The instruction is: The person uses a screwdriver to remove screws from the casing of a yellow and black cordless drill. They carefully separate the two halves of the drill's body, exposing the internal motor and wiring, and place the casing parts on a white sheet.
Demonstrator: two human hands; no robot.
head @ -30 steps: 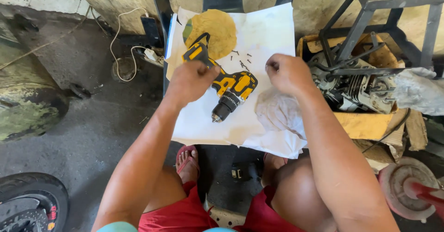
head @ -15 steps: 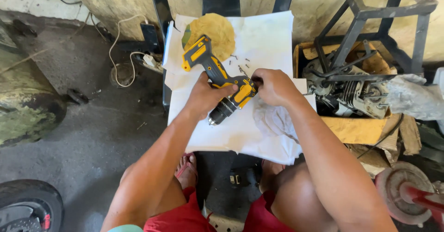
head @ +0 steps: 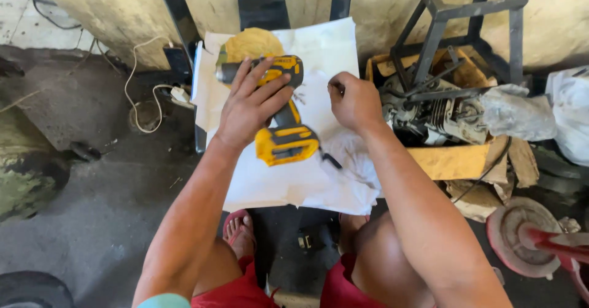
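While the left hand grips the yellow drill lying lengthwise away from the body, the closed right hand pinches something small beside it.

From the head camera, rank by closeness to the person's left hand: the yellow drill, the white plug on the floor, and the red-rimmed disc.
1. Yellow drill, under the left hand.
2. White plug, floor, to its left.
3. Red-rimmed disc, far lower right.
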